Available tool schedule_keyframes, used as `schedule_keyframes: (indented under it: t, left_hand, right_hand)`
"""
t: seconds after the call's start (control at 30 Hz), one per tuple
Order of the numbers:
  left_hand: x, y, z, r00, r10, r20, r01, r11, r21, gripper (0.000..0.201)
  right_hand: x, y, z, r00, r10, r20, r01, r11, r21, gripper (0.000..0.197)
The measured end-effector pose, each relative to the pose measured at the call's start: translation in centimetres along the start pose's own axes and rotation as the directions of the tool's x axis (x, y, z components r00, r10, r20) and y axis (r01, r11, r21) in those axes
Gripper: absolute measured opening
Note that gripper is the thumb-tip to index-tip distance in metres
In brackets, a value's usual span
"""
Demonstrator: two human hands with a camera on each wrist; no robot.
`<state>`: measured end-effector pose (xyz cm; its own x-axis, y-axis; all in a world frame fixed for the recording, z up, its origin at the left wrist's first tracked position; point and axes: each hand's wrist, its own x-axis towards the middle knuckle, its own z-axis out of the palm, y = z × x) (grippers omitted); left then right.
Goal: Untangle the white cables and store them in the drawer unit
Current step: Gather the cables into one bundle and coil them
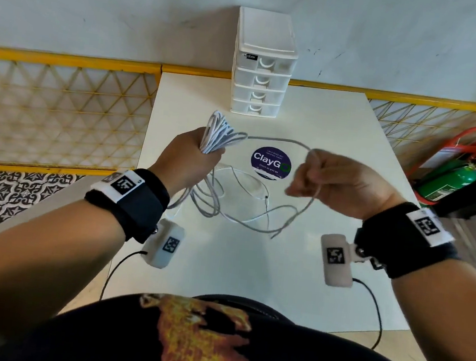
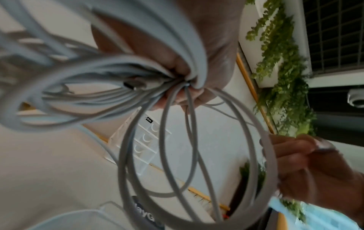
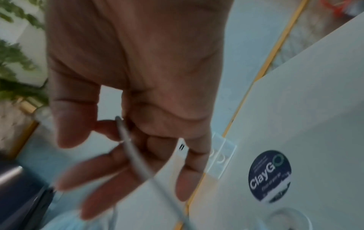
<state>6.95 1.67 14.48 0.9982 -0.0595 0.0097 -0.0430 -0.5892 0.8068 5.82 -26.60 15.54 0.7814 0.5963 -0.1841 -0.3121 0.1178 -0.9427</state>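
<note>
My left hand point(image 1: 195, 157) grips a bundle of coiled white cable point(image 1: 217, 132) above the table; the wrist view shows several loops point(image 2: 157, 96) gathered in its fist. One strand point(image 1: 280, 140) arcs from the bundle across to my right hand point(image 1: 320, 175), which pinches it between thumb and fingers point(image 3: 126, 137). From there the strand hangs down to loose tangled cables point(image 1: 239, 207) lying on the table under both hands. The white drawer unit point(image 1: 263, 64), four drawers all closed, stands at the table's far edge.
The white table point(image 1: 339, 138) carries a round purple ClayGo sticker point(image 1: 271, 162). A yellow lattice railing point(image 1: 60, 112) runs behind and to the left. A green fire extinguisher point(image 1: 450, 180) in a red stand sits on the floor to the right.
</note>
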Motion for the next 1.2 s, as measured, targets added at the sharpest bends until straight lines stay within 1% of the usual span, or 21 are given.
schedule_keyframes:
  t: [0.1, 0.17, 0.2, 0.27, 0.33, 0.37, 0.4, 0.43, 0.5, 0.53, 0.6, 0.67, 0.73, 0.77, 0.8, 0.83, 0.9, 0.97, 1.0, 1.1, 1.2]
  left_hand:
    - [0.2, -1.6, -1.3, 0.998, 0.025, 0.059, -0.034, 0.987, 0.157, 0.013]
    - [0.2, -2.4, -2.2, 0.997, 0.023, 0.072, -0.038, 0.978, 0.207, 0.008]
    - [0.3, -2.8, -2.5, 0.997, 0.017, 0.070, -0.031, 0.978, 0.205, 0.012]
    - [0.3, -3.2, -2.8, 0.998, 0.001, 0.070, -0.015, 0.981, 0.193, 0.019]
    - [0.1, -3.2, -2.6, 0.997, -0.005, 0.074, -0.011, 0.979, 0.204, 0.019]
    - [0.1, -3.2, -2.3, 0.997, -0.008, 0.071, -0.007, 0.978, 0.210, 0.017]
    - [0.0, -3.1, -2.2, 0.998, -0.019, 0.063, 0.006, 0.978, 0.209, 0.017]
    - [-0.2, -3.1, -2.1, 0.998, -0.037, 0.049, 0.026, 0.979, 0.203, 0.017]
    - [-0.3, -3.3, -2.0, 0.997, -0.078, 0.017, 0.073, 0.980, 0.184, 0.021]
    - [-0.4, -3.4, -2.0, 0.995, -0.101, 0.003, 0.100, 0.982, 0.161, 0.022]
    - [-0.6, -3.3, -2.0, 0.990, -0.135, -0.034, 0.137, 0.988, 0.077, 0.021]
    - [-0.9, -2.8, -1.8, 0.988, -0.150, -0.047, 0.149, 0.988, -0.032, 0.023]
    - [-0.9, -2.0, -1.5, 0.984, -0.154, -0.092, 0.135, 0.973, -0.189, 0.023]
    - [-1.0, -1.3, -1.5, 0.980, -0.158, -0.117, 0.120, 0.953, -0.278, 0.020]
    - [-0.9, -0.6, -1.4, 0.978, -0.165, -0.130, 0.107, 0.923, -0.370, 0.018]
    - [-0.7, 0.0, -1.2, 0.975, -0.174, -0.135, 0.094, 0.882, -0.462, 0.019]
    - [-0.3, 1.6, -0.8, 0.975, -0.193, -0.112, 0.076, 0.760, -0.646, 0.019]
    - [0.0, 3.9, -0.2, 0.976, -0.211, -0.059, 0.082, 0.600, -0.796, 0.019]
    - [0.0, 5.2, 0.0, 0.976, -0.217, -0.030, 0.090, 0.524, -0.847, 0.019]
    - [-0.4, 8.8, 0.5, 0.979, -0.203, 0.014, 0.093, 0.385, -0.918, 0.021]
    - [-0.6, 11.4, 0.2, 0.977, -0.208, 0.044, 0.096, 0.245, -0.965, 0.025]
  right_hand:
    - [-1.4, -2.0, -3.0, 0.984, -0.022, -0.177, 0.041, 0.994, 0.104, 0.039]
    - [-2.1, -2.9, -4.2, 0.946, -0.009, -0.323, -0.041, 0.988, -0.146, 0.027]
    - [-2.3, -3.1, -4.8, 0.911, -0.013, -0.411, -0.160, 0.910, -0.383, 0.021]
    - [-2.3, -3.2, -5.1, 0.820, -0.124, -0.559, -0.431, 0.510, -0.745, 0.012]
    - [-2.2, -3.2, -4.7, 0.742, -0.373, -0.558, -0.578, 0.067, -0.813, 0.001]
    - [-2.1, -3.1, -4.8, 0.701, -0.473, -0.533, -0.600, 0.012, -0.800, 0.011]
    - [-1.9, -3.2, -5.1, 0.658, -0.483, -0.577, -0.624, 0.079, -0.778, 0.023]
    - [-1.9, -3.4, -5.4, 0.628, -0.417, -0.657, -0.608, 0.264, -0.749, 0.033]
    - [-2.0, -3.5, -6.2, 0.637, -0.210, -0.741, -0.515, 0.600, -0.612, 0.038]
    - [-2.2, -3.4, -7.0, 0.644, -0.191, -0.741, -0.485, 0.647, -0.588, 0.038]
    - [-2.6, -3.2, -8.5, 0.658, -0.238, -0.715, -0.508, 0.561, -0.654, 0.035]
    - [-2.9, -2.3, -9.8, 0.680, -0.199, -0.705, -0.632, 0.328, -0.702, 0.039]
    - [-2.9, -1.2, -10.5, 0.696, -0.018, -0.718, -0.717, 0.039, -0.696, 0.075]
    - [-2.7, -0.8, -10.6, 0.703, 0.054, -0.709, -0.708, -0.047, -0.705, 0.097]
    - [-2.4, -0.7, -10.2, 0.730, 0.112, -0.675, -0.674, -0.048, -0.737, 0.113]
    - [-2.0, -0.9, -9.3, 0.783, 0.138, -0.607, -0.615, 0.024, -0.788, 0.121]
    - [-1.1, -1.9, -6.3, 0.909, 0.053, -0.413, -0.409, 0.301, -0.862, 0.120]
    - [0.0, -2.9, -2.2, 0.972, -0.048, -0.228, -0.167, 0.541, -0.824, 0.116]
    - [0.6, -3.1, -0.4, 0.986, -0.071, -0.149, -0.076, 0.606, -0.792, 0.118]
    - [2.5, -2.8, 3.3, 0.990, -0.137, 0.030, 0.113, 0.657, -0.746, 0.129]
    - [3.8, -1.9, 4.2, 0.992, -0.108, 0.068, 0.127, 0.784, -0.608, 0.121]
